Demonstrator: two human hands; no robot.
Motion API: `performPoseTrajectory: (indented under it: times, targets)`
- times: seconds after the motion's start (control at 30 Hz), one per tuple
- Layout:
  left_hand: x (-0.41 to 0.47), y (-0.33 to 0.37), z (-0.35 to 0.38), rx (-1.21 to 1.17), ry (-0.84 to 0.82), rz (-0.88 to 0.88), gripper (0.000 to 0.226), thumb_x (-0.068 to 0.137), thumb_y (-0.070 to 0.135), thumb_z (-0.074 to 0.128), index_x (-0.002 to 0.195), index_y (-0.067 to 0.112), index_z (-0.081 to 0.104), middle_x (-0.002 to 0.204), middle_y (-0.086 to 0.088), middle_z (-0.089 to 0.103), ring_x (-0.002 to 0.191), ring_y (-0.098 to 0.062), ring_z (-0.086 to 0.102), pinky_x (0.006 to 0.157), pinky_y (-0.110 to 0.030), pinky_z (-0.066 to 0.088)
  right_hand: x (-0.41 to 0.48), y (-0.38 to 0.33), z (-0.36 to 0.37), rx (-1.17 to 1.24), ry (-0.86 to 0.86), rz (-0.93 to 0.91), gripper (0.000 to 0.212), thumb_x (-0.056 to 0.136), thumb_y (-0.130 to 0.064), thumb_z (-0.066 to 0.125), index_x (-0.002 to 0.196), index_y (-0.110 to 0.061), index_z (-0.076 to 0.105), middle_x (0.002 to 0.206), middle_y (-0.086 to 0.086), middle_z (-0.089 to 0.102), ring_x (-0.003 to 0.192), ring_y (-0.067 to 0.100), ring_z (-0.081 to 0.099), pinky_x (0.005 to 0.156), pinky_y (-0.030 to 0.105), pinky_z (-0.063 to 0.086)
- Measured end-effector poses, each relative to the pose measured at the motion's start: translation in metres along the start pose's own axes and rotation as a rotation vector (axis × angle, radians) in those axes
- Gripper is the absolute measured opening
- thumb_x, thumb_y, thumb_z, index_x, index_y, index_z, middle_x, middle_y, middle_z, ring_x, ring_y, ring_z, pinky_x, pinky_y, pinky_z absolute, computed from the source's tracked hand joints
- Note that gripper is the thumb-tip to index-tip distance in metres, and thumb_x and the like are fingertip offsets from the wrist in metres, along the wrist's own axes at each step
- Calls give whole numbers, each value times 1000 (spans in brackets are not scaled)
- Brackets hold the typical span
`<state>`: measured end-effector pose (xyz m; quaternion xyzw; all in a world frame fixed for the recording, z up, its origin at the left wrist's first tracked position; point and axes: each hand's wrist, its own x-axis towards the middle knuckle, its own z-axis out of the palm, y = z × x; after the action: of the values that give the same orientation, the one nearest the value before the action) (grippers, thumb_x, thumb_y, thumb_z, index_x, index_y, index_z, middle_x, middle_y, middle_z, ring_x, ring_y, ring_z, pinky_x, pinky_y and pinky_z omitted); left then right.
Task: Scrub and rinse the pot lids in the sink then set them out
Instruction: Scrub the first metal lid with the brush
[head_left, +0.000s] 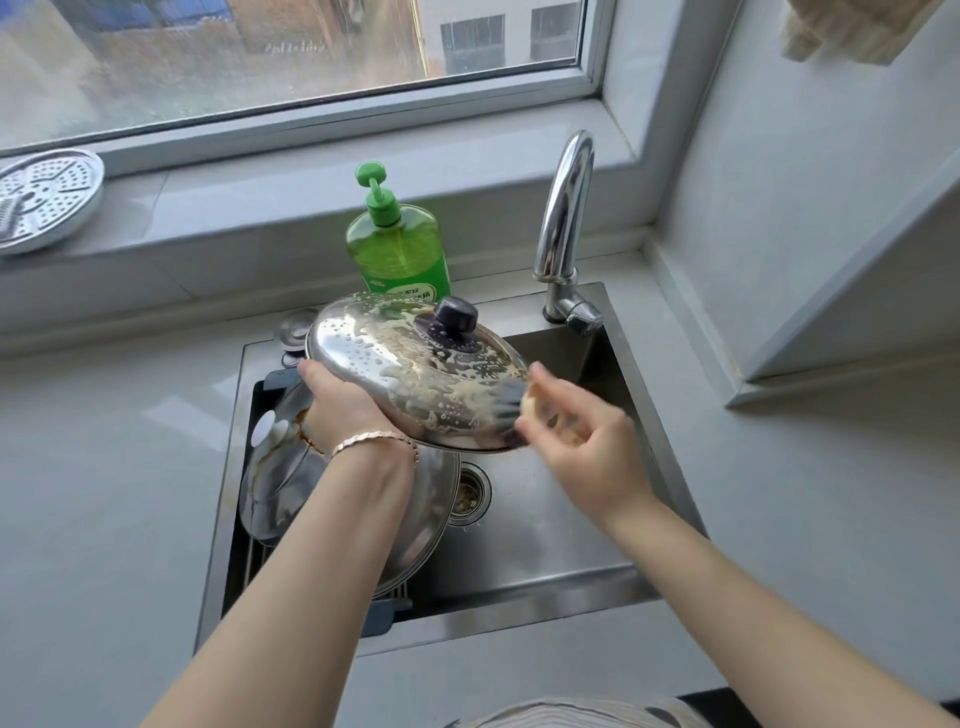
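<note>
A steel pot lid (395, 358) with a dark knob, smeared with yellowish foam, is tilted above the sink (550, 525). My left hand (345, 402) grips its lower left rim from underneath. At the lid's right edge my right hand (576, 431) is blurred, its fingers closed on a small pale scrubber (532, 402) that touches the lid. A larger steel lid (280, 467) lies in the sink's left side under my left forearm, partly hidden.
A green pump bottle of dish soap (400, 244) stands behind the sink, a chrome tap (563, 218) at the back right. A perforated steamer plate (44, 200) rests on the windowsill at left. The drain strainer (470, 493) holds scraps. Grey counter surrounds the sink.
</note>
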<state>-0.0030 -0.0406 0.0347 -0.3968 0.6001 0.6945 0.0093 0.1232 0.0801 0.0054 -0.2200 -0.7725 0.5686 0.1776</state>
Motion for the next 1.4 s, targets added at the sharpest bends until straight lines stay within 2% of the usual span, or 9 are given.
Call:
performPoseTrajectory:
  times: [0.27,0.47,0.63,0.8,0.97,1.07,1.17,1.27,1.4]
  targets:
    - [3,-1,-4,-55,-33,-59,39,87,52,46,96,15,54,102,-2,64,88,-21,63,85,-36,54,-18,-1,6,64,-63,-121,53,75,-6,72,117,-34,55,81,-29,60,46,-1,44,49,4,34]
    - [10,-6,-8,183,-143,117,50,82,60,44,95,12,55,105,-2,59,100,-23,59,95,-39,47,16,41,-35,-101,31,412,61,77,-26,73,133,-18,50,106,1,63,86,16,59,81,33,50]
    - [7,-19,-8,433,-435,6,55,84,58,46,89,6,65,84,-12,68,87,-32,68,87,-50,52,35,21,-52,73,32,413,35,63,-31,84,72,-13,55,61,-5,51,59,10,49,62,22,38]
    - [3,-23,2,455,-666,-185,46,91,50,47,89,7,64,74,-9,68,71,-26,65,80,-41,56,32,24,-33,33,-244,443,39,55,-44,85,84,-25,67,82,-5,70,76,7,64,67,25,51]
    - [-14,-2,2,396,-898,-331,53,96,47,37,92,1,63,70,-10,69,58,-22,67,62,-31,51,30,33,-18,169,-96,621,27,72,-29,78,63,-17,56,53,-3,55,33,4,41,37,15,32]
    - [-28,-10,-6,518,-910,-139,57,81,49,59,118,6,56,93,-15,69,79,-25,67,72,-36,52,34,29,-12,231,-17,827,28,72,-34,74,75,-13,56,52,3,51,33,7,33,32,14,25]
    - [-49,-34,-24,487,-822,-48,44,72,33,75,107,9,63,100,-16,70,94,-27,66,86,-49,53,40,28,-2,309,-29,881,27,75,-33,72,75,-11,56,47,3,48,36,8,31,32,14,23]
    - [-48,-44,-28,255,-617,-67,17,77,14,72,93,9,66,92,-16,71,88,-32,68,84,-51,53,44,25,2,308,-135,795,30,77,-34,72,82,-7,62,69,7,56,48,9,41,33,13,27]
    - [-31,-41,-30,67,-565,-258,38,75,16,72,107,-1,64,98,-23,69,90,-39,67,82,-60,50,41,18,-13,96,-246,523,48,72,-49,70,96,-9,59,82,-1,59,65,7,52,48,17,40]
